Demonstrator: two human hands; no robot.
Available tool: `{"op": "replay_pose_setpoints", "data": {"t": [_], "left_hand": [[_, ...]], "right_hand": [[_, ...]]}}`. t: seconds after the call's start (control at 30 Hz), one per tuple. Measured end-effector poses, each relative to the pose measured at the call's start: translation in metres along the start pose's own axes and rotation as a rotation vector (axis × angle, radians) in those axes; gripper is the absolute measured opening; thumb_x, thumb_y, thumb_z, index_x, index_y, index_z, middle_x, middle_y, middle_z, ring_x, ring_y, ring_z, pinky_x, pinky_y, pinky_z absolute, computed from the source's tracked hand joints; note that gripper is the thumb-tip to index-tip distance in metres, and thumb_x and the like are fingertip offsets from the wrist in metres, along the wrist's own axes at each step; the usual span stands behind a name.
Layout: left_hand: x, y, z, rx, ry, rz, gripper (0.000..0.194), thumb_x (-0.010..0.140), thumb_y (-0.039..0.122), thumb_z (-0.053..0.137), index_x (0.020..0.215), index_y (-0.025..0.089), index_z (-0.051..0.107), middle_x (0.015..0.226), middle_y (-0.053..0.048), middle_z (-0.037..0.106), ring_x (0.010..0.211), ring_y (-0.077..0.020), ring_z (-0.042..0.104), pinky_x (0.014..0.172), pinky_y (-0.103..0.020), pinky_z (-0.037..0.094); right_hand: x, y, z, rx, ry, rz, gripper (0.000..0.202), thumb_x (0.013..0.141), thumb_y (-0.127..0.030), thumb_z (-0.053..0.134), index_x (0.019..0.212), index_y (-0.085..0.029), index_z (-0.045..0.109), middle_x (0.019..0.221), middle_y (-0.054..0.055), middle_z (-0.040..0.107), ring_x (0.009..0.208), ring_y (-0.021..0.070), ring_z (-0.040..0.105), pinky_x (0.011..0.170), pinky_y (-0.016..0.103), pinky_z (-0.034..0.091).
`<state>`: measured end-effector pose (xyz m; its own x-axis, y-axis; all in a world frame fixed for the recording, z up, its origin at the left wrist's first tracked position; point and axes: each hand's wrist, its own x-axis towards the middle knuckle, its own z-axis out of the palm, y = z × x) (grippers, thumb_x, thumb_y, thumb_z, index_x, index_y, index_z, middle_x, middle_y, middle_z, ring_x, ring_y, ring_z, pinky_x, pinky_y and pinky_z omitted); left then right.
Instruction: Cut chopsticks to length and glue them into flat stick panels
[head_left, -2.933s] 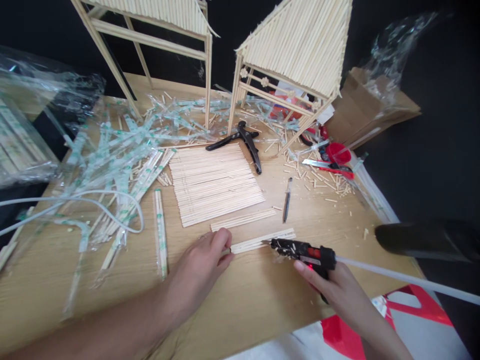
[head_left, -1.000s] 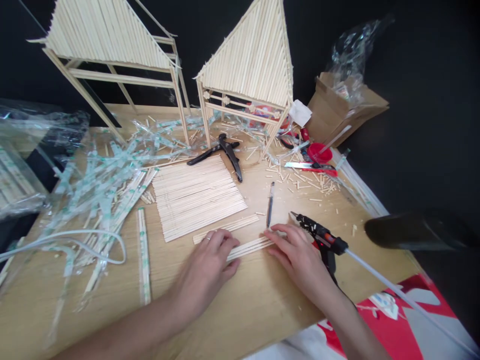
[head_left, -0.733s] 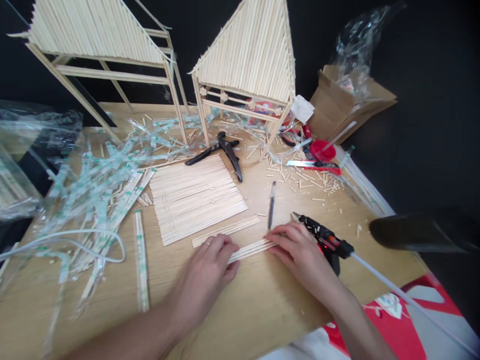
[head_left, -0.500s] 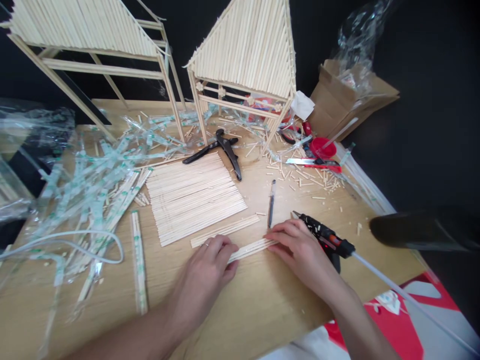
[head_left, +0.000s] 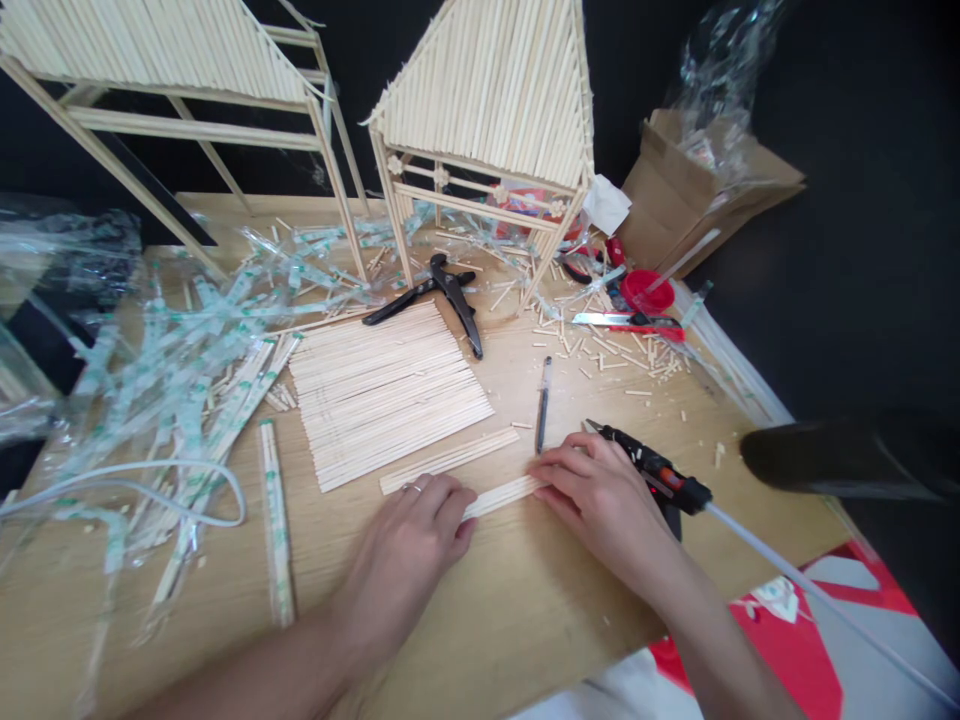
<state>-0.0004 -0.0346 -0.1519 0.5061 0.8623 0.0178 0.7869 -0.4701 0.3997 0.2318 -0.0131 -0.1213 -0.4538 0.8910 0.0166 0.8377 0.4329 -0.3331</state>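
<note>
A narrow row of pale wooden sticks (head_left: 501, 496) lies on the table between my two hands. My left hand (head_left: 421, 525) closes its fingers and thumb on the left end, and my right hand (head_left: 592, 490) pinches the right end. Just beyond is a second short strip of sticks (head_left: 450, 461), lying flat. Farther back rests a wide panel of sticks (head_left: 390, 395) laid side by side. A pen (head_left: 544, 405) lies beyond my right hand. Close to the right of that hand sits a black glue gun (head_left: 652, 468) with a white cable.
Two stick-built house models (head_left: 480, 100) stand at the back. Black pliers (head_left: 454, 295) touch the panel. Plastic wrappers (head_left: 180, 360) cover the left side, with a wrapped chopstick pack (head_left: 276, 525) nearer. A utility knife (head_left: 630, 322), a red cup (head_left: 648, 292) and a cardboard box (head_left: 667, 190) stand right.
My hands stay at the two ends of the stick row, which looks more tightly lined up now. The view has shifted slightly; the other things lie as before.
</note>
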Motion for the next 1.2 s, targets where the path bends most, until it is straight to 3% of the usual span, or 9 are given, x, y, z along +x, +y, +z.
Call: {"op": "replay_pose_setpoints", "data": {"t": [0.37,0.6,0.8,0.93,1.2], "left_hand": [[0.003,0.003,-0.004,0.083,-0.022,0.051,0.014,0.09,0.015,0.051,0.095,0.018,0.063,0.092,-0.004,0.066,0.083,-0.0211,0.062,0.072,-0.035,0.05],[0.001,0.005,-0.003,0.12,-0.003,0.061,0.015,0.09,0.014,0.048,0.095,0.018,0.062,0.092,-0.005,0.066,0.083,-0.0213,0.062,0.071,-0.036,0.05],[0.001,0.007,-0.003,0.119,-0.031,0.051,0.016,0.09,0.015,0.049,0.097,0.017,0.063,0.092,-0.005,0.066,0.084,-0.0223,0.063,0.071,-0.037,0.051],[0.0,0.005,-0.003,0.102,-0.046,0.037,0.016,0.091,0.016,0.049,0.1,0.018,0.062,0.095,-0.005,0.066,0.086,-0.0224,0.062,0.073,-0.038,0.051],[-0.001,0.002,-0.002,0.036,-0.058,0.031,0.016,0.092,0.018,0.047,0.101,0.02,0.061,0.095,-0.004,0.064,0.086,-0.0207,0.06,0.072,-0.035,0.049]], "right_hand": [[0.002,-0.005,-0.001,-0.084,-0.006,0.001,0.013,0.088,-0.022,0.06,0.094,-0.028,0.07,0.098,-0.002,0.072,0.098,0.0225,0.052,0.082,0.04,0.035],[0.0,-0.009,-0.002,-0.089,0.01,0.017,0.013,0.087,-0.022,0.061,0.095,-0.028,0.069,0.099,-0.002,0.071,0.1,0.0218,0.053,0.086,0.04,0.035],[-0.002,-0.017,0.0,-0.057,0.029,-0.006,0.023,0.087,-0.027,0.062,0.109,-0.032,0.066,0.105,-0.002,0.07,0.104,0.021,0.053,0.089,0.039,0.038],[0.003,-0.018,0.002,-0.039,0.009,-0.032,0.018,0.085,-0.026,0.065,0.102,-0.032,0.068,0.101,-0.003,0.071,0.101,0.0202,0.054,0.097,0.044,0.035],[0.01,-0.016,0.001,-0.031,-0.028,-0.018,0.012,0.083,-0.023,0.067,0.094,-0.03,0.07,0.097,-0.002,0.071,0.097,0.0198,0.055,0.093,0.042,0.037]]}}
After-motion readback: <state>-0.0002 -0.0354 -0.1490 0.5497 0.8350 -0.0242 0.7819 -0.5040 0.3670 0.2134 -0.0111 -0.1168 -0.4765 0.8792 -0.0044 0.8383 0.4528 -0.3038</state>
